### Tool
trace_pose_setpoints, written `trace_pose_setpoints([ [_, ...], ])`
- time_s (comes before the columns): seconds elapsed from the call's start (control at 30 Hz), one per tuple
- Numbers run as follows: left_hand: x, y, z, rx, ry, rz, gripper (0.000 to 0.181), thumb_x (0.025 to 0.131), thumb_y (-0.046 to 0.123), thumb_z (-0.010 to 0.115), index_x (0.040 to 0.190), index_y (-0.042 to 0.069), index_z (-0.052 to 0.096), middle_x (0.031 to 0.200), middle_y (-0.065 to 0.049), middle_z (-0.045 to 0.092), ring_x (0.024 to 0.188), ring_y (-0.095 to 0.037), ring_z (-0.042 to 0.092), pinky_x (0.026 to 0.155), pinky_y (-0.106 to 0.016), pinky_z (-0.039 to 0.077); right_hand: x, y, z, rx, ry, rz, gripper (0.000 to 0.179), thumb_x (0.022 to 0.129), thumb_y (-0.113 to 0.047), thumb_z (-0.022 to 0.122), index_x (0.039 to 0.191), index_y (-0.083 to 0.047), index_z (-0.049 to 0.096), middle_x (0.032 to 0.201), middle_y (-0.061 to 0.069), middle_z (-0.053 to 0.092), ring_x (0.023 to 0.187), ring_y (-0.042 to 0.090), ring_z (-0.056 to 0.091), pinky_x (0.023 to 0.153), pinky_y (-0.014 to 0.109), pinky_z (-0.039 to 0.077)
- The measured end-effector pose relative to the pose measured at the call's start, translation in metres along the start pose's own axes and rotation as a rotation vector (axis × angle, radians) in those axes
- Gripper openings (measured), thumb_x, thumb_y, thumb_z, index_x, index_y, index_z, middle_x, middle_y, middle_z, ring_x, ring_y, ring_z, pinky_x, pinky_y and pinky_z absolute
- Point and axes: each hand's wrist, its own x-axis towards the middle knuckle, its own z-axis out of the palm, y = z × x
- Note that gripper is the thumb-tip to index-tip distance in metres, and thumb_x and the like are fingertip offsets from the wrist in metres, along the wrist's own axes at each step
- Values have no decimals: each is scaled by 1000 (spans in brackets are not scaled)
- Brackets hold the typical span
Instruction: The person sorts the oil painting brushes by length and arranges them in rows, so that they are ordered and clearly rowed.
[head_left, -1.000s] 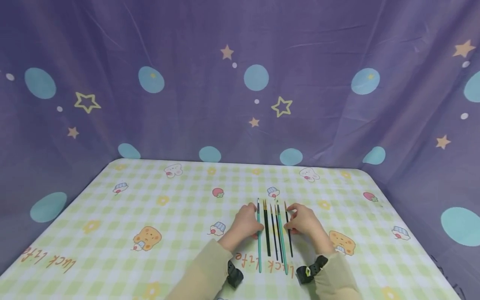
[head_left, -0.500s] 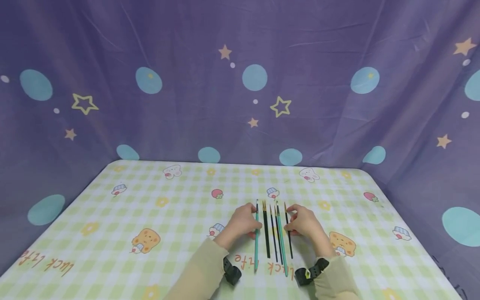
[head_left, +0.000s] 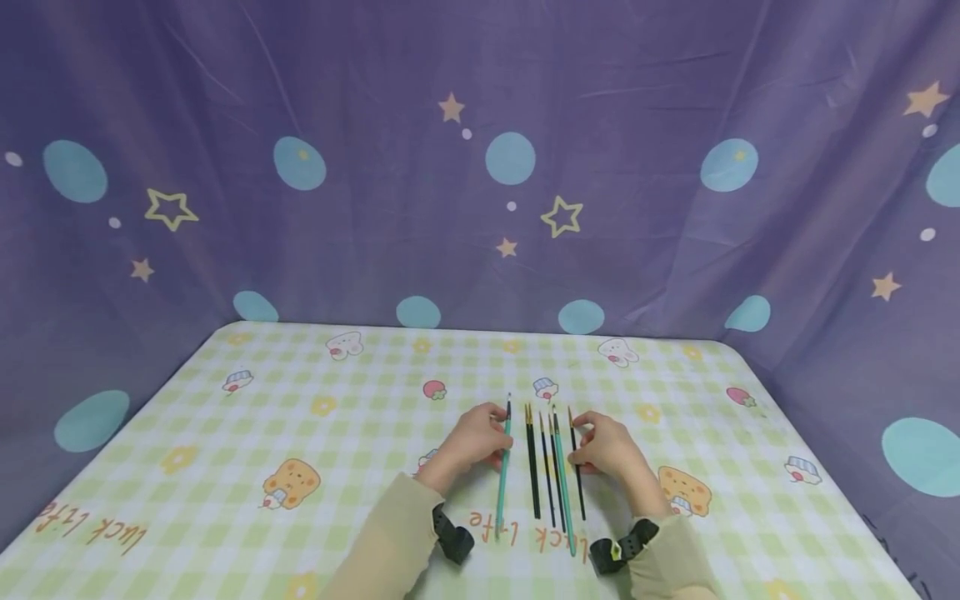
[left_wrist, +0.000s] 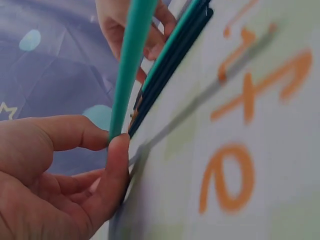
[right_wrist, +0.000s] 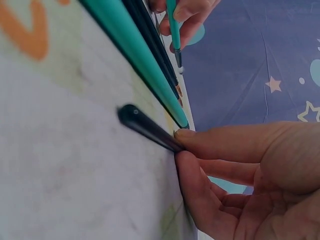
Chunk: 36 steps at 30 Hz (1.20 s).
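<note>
My left hand (head_left: 472, 437) pinches a teal-handled paintbrush (head_left: 503, 487) between thumb and forefinger. In the left wrist view that teal paintbrush (left_wrist: 127, 65) is raised, with its shadow on the cloth beneath. My right hand (head_left: 609, 446) pinches a thin dark paintbrush (head_left: 580, 492), the rightmost one. Its dark handle (right_wrist: 150, 130) lies along or very near the cloth in the right wrist view. Between the hands, a second teal paintbrush (head_left: 565, 492) and several dark paintbrushes (head_left: 533, 475) lie roughly parallel, bristles pointing away from me.
A green-and-white checked cloth (head_left: 360, 517) with cartoon prints covers the table. Behind it hangs a purple curtain (head_left: 420, 242) with stars and blue spots. Each wrist wears a black strap with a small camera (head_left: 455, 546).
My left hand has moved left with the teal paintbrush, which has come up off the cloth and tilted, away from the dark paintbrushes. My right hand has stayed nearly still.
</note>
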Motion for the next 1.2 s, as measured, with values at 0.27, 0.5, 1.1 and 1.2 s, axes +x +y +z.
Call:
trace_pose_setpoints([
  [0.27,12,-7,-23,23,36,38,51,77,-2,59,126,-2,46,86,-10,52,51,-14,55,48,-29,53,-1,0,1,-7,3,-11,53,68,1,71,117,1,52,79,9,53,57,13,54,50,24,50],
  [0.5,15,-9,-51,44,93,67,50,80,-2,60,128,0,46,93,-14,53,52,-16,55,50,-32,53,-1,0,2,-8,11,-21,54,67,1,72,117,1,52,79,8,52,57,13,54,50,23,50],
  [1.1,32,-30,-110,188,198,65,49,80,4,65,126,0,49,98,-16,57,54,-14,57,51,-28,52,-1,1,2,-6,15,-16,53,68,3,71,118,2,52,79,9,52,56,13,55,49,23,50],
  [1.2,34,-34,-118,208,213,52,49,81,6,65,127,2,49,100,-15,56,56,-13,57,52,-27,52,0,2,2,-7,15,-15,53,69,2,71,119,2,52,80,9,52,57,13,55,49,23,50],
])
